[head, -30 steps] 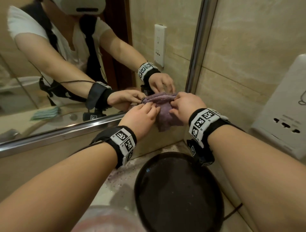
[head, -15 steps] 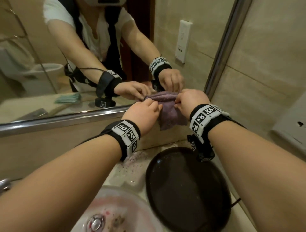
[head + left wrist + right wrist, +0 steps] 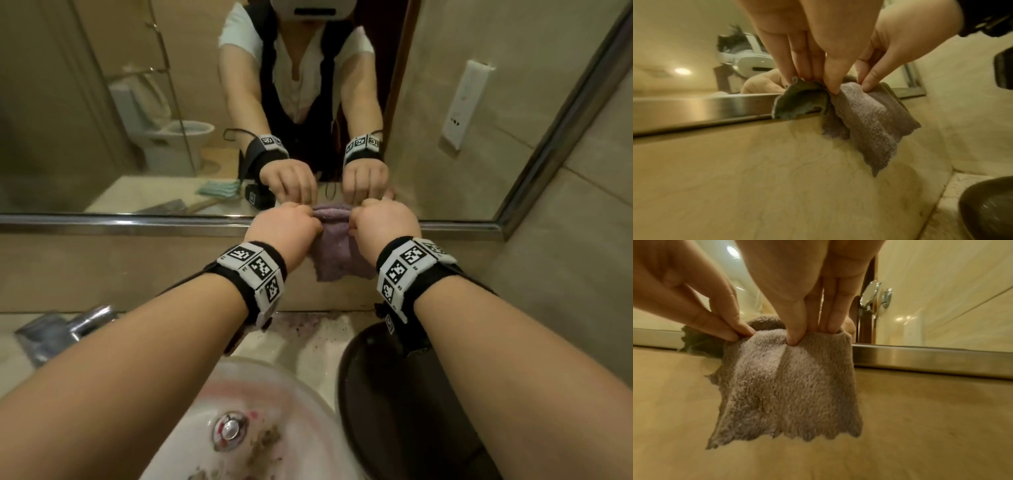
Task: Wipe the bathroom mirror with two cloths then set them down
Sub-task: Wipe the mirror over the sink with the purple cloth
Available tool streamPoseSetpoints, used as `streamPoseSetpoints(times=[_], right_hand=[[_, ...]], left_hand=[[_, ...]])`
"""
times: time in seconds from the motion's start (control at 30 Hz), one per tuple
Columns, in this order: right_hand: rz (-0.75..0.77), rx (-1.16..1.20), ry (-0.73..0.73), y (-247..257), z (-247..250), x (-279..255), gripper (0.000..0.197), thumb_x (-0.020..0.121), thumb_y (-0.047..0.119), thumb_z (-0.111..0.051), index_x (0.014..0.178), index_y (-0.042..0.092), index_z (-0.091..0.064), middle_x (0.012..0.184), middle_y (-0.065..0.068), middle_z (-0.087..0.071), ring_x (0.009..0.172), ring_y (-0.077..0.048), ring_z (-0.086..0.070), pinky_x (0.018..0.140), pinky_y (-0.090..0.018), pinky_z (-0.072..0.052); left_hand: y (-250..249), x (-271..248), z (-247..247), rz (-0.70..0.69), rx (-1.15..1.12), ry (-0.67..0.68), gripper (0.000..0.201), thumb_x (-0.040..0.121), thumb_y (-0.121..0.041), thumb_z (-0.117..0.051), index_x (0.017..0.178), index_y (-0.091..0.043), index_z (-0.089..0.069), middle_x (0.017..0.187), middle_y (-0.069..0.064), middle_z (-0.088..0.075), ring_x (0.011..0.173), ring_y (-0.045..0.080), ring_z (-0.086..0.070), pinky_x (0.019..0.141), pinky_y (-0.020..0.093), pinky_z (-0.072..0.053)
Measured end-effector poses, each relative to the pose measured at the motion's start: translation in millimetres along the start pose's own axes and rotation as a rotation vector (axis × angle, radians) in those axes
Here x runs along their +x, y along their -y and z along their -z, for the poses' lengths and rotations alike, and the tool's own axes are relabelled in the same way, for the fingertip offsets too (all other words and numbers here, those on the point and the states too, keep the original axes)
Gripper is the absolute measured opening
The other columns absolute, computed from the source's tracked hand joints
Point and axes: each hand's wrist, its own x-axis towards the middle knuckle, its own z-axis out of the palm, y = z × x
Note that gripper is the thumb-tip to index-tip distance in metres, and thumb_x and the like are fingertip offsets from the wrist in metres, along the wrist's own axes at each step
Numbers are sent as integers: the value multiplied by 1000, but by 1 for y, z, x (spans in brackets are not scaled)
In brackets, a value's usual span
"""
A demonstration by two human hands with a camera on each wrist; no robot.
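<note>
The left hand [image 3: 282, 226] and right hand [image 3: 383, 224] each pinch the top edge of a fluffy, terry-piled purple cloth [image 3: 337, 253] between thumb and fingers, their knuckles close together. The soft cloth hangs folded, its lower hem scalloped, against the smooth beige stone wall just below the mirror [image 3: 102, 102] and across its brushed-metal frame [image 3: 120, 224]. Below lie a speckled marble worktop [image 3: 308, 342], a round dark tray [image 3: 394, 411], a glossy pink-stained basin [image 3: 274, 394] and a chrome tap [image 3: 65, 329].

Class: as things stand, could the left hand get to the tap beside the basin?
Probably not yet: the left hand pinches the purple cloth with the right hand. The tap sits unobstructed.
</note>
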Motion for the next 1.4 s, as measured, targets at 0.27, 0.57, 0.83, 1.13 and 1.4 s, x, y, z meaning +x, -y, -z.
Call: streamPoseSetpoints(times=[0.27,0.57,0.83,1.13,1.4], right_hand=[[67,-5,-80,24,1,5,25,94,17,-46,115,14,-58,112,-9,-57,106,-29,-54,80,-35,-44],[44,-28,-73,43,5,9,24,95,18,-46,116,16,-58,113,-7,-56,106,-28,-54,73,-33,-40],[74,-18,-89,107,18,23,26,96,16,-42,116,13,-58,113,-8,-57,106,-28,-55,75,-34,-43],[84,-48,-63,175,34,37,28,94,13,-41,118,13,-57,113,-8,-56,106,-28,-55,73,-34,-42],[113,-40,-66,223,41,49,30,93,12,-41,119,13,-56,113,-8,-56,106,-28,-54,79,-35,-45]], left_hand=[[18,-10,-5,126,-91,-23,28,93,-28,-52,120,-26,-60,118,4,-56,113,27,-51,85,37,-43],[37,-15,-8,110,-99,-30,29,94,-26,-50,121,-24,-60,119,4,-56,111,26,-51,85,33,-41],[93,-45,-12,152,-122,3,28,94,-25,-49,120,-24,-60,118,4,-56,110,26,-52,84,33,-41],[150,-79,-19,156,-128,-32,26,95,-24,-49,117,-22,-62,114,5,-58,107,27,-54,81,33,-41],[194,-101,-24,180,-151,-27,28,95,-26,-47,118,-22,-63,117,5,-58,110,27,-52,83,32,-40]])
